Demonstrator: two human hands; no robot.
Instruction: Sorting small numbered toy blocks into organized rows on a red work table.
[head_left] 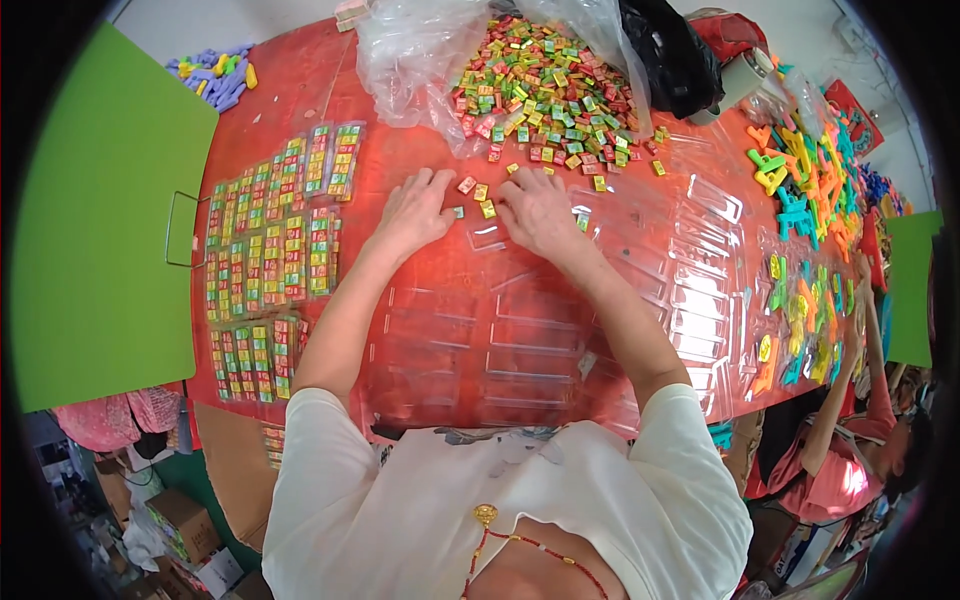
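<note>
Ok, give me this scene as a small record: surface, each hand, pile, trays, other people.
Surface: red table
Left hand: palm down, near a loose red piece; grip unclear
Right hand: palm down, beside a yellow piece; grip unclear
Pile: small red, yellow and green pieces at an open transparent bag
Trays: filled trays, left; transparent trays, centre and right
Other people: a person in pink, far right

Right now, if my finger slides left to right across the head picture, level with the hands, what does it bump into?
Green panel → packs of small coloured pieces → left hand → loose pieces → right hand → clear plastic trays → bright plastic toys → another green panel.
</note>
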